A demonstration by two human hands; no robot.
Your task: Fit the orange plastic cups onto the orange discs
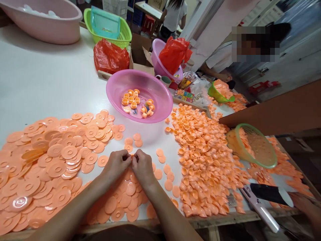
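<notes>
Discs spread across lower left and cups at right, seemingly for easy reach; at lower centre, left hand and right hand pinch a small orange piece together, probably to steady it.

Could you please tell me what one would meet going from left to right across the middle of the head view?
Pile of large orange discs → left hand → right hand → heap of small orange cup-shaped pieces → tilted green-rimmed basket.
</notes>
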